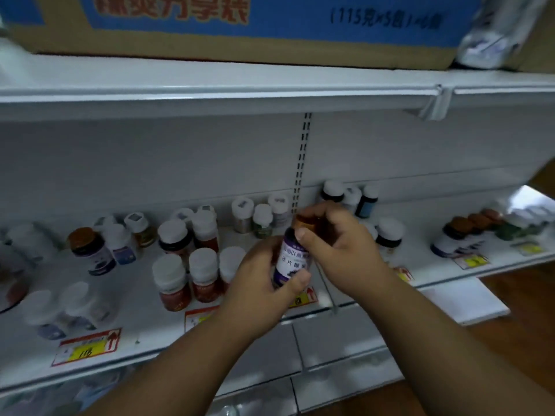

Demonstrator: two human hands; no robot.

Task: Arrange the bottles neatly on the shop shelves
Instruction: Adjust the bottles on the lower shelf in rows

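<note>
A dark bottle (292, 256) with a purple-and-white label and a brown cap is held upright in front of the white shelf (144, 334), near its middle. My left hand (264, 283) grips its lower body from the left, thumb across the label's bottom. My right hand (336, 244) grips the cap and upper part from the right. Several white-capped bottles with red labels (186, 274) stand just left of my hands. More white-capped bottles (261, 216) stand behind, by the back wall.
A brown-capped bottle (90, 250) and pale bottles (60, 310) stand at the left. Dark bottles (387, 232) and brown-capped ones (459, 238) stand at the right. Price tags (87, 346) line the shelf edge. A cardboard box (240, 25) sits on the upper shelf.
</note>
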